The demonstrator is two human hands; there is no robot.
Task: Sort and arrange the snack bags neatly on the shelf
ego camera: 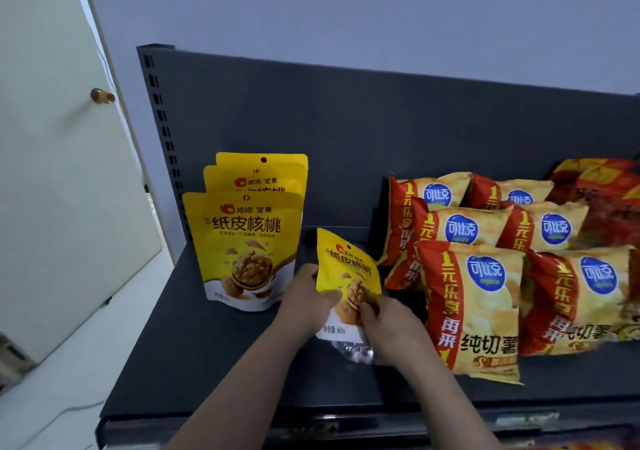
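Left hand (304, 297) and right hand (388, 325) pinch a walnut pouch (346, 269); stood carelessly, it could topple the upright pouches (242, 245)

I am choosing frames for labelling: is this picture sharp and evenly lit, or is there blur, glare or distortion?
Head view: light even, shadows soft; the wide lens curves the back panel; the red bags at far right are blurred; the foil base of the held walnut bag glints slightly.
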